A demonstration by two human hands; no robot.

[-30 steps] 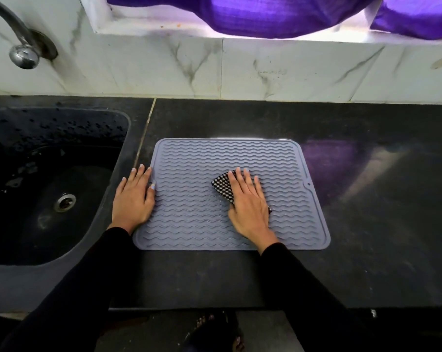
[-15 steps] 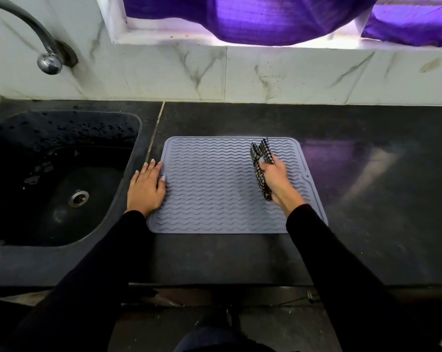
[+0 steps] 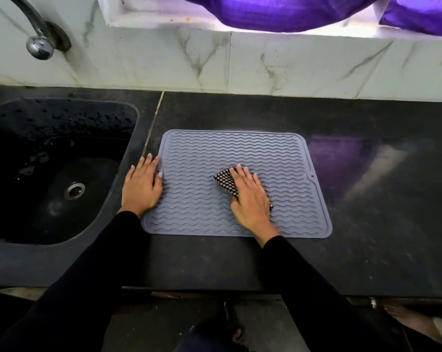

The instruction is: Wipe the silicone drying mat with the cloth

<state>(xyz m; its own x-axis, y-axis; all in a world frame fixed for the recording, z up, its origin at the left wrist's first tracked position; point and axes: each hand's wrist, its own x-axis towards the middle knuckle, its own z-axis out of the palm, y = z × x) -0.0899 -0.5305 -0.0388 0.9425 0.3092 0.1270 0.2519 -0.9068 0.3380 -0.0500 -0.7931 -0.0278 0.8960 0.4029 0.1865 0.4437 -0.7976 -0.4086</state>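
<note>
The dark counter [image 3: 342,250] carries a black sink [image 3: 19,224] to the left of the grey silicone drying mat [image 3: 227,148], which lies flat just beside the sink's right rim, with a marble wall [image 3: 291,67] behind it and a chrome tap [image 3: 38,44] above the sink. The left hand [image 3: 141,185] lies flat, fingers extended and close together, on the mat's left edge. The right hand [image 3: 250,199] lies flat, fingers extended, pressing the black-and-white checked cloth [image 3: 225,180] onto the mat right of centre; one corner of the cloth shows left of the fingers.
</note>
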